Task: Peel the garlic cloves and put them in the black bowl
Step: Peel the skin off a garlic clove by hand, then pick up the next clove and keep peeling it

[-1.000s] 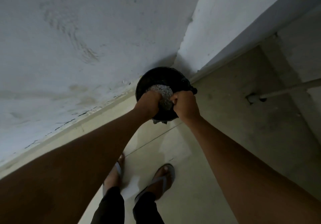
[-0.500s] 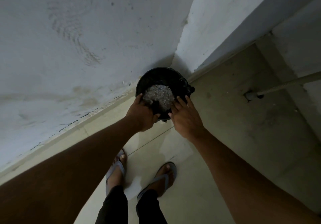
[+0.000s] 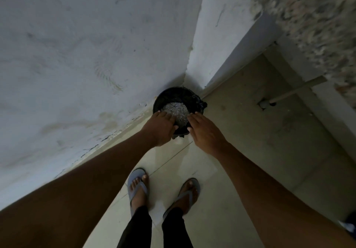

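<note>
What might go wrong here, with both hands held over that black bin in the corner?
Two risks, as a guess. The pale heap looks piled high in the black bin, so bits may spill onto the tiled floor if the left hand or right hand knocks it. Loose scraps may also land near the sandals underfoot.

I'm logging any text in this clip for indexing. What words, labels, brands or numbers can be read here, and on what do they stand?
None: no readable text in this view.
The black bin by the wall shows no label or brand.
The pale scraps heaped in it carry no print that can be made out.
The flip-flops show no visible logo.
The wall bears only stains and scuffs, no writing.
</note>
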